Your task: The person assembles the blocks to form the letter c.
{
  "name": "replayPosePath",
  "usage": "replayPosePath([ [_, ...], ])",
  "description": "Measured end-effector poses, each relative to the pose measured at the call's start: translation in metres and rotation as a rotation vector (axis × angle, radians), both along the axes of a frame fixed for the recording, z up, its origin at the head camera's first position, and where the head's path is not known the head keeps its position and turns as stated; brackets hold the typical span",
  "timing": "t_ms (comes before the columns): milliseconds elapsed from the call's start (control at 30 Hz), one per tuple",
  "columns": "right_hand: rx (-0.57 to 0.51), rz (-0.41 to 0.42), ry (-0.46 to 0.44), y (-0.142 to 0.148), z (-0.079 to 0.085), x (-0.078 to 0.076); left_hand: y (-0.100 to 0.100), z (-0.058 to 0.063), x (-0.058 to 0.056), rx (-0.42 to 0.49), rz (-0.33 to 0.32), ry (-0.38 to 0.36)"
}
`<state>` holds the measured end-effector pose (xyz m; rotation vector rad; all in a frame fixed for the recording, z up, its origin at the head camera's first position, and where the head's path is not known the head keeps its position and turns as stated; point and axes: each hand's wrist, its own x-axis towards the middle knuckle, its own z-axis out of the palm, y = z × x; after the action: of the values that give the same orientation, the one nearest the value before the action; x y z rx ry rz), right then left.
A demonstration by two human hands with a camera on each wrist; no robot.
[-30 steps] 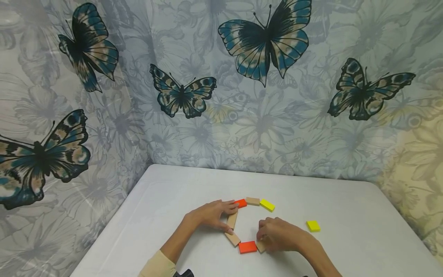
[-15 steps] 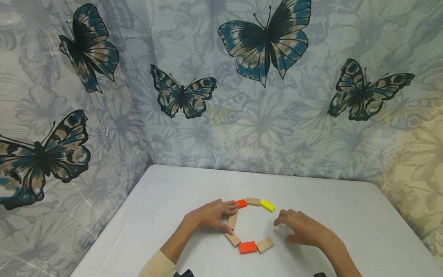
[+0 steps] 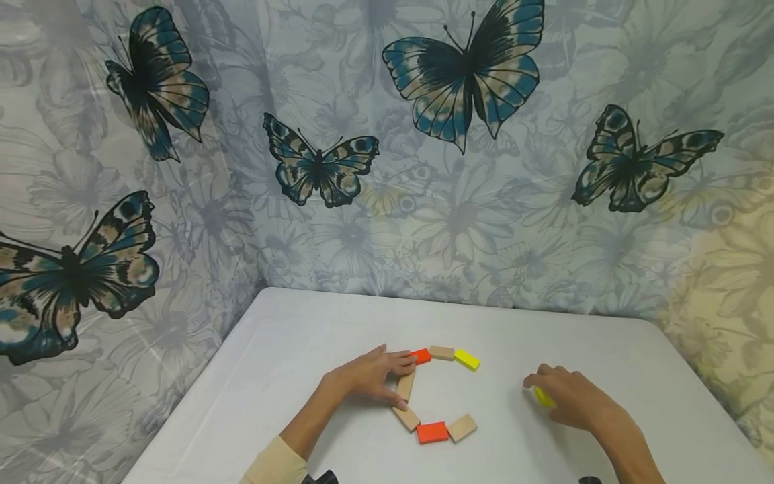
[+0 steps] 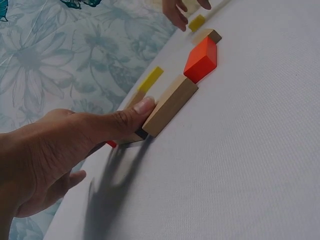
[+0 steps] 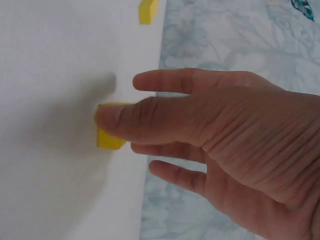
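My left hand [image 3: 370, 376] rests at the left of a curved row of small flat blocks. Its thumb touches a wooden block [image 4: 172, 107], and its fingers reach over the end of a red block [image 3: 422, 355]. Between them lies another wooden block [image 3: 406, 386], partly covered by the hand. My right hand [image 3: 571, 396] is over a yellow block [image 5: 111, 140] on the right, with its fingers spread and slightly bent. The thumb overlaps that block in the right wrist view, while the other fingers stand apart from it.
The row also has a wooden block [image 3: 442, 352] and a yellow block [image 3: 467, 359] at the back, and a red block [image 3: 433, 432] and a wooden block [image 3: 462, 427] at the front. All lie on a white table [image 3: 338, 312] against a butterfly-patterned wall covering [image 3: 351, 249].
My right hand has let go of the front wooden block and moved right to the separate yellow block. The left hand has stayed in place.
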<state>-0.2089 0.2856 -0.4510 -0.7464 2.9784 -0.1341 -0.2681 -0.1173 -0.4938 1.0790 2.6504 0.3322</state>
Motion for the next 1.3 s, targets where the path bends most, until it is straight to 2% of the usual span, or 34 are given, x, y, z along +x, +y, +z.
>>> replayPosePath([
  [200,-0.011,-0.001,-0.006,0.008,-0.007,0.002,0.0,0.001,0.001,0.0,-0.005,-0.012],
  [433,0.02,-0.004,0.072,0.002,-0.014,0.001,0.001,0.005,0.003,-0.016,0.005,-0.006],
  [667,0.017,-0.031,0.015,-0.007,-0.008,-0.001,0.001,0.004,0.003,-0.019,0.006,-0.001],
  [800,-0.005,-0.03,0.015,-0.009,-0.005,0.0,0.001,0.003,0.003,-0.02,0.004,-0.004],
  [967,-0.043,0.007,0.025,-0.015,0.0,0.001,0.001,0.002,0.003,-0.014,0.004,-0.012],
  [1200,-0.107,0.059,-0.053,-0.043,0.006,-0.001,0.001,0.001,0.002,-0.005,0.004,0.0],
  [1300,-0.114,0.11,-0.098,-0.057,0.006,-0.002,0.001,0.001,0.002,-0.007,-0.001,0.018],
])
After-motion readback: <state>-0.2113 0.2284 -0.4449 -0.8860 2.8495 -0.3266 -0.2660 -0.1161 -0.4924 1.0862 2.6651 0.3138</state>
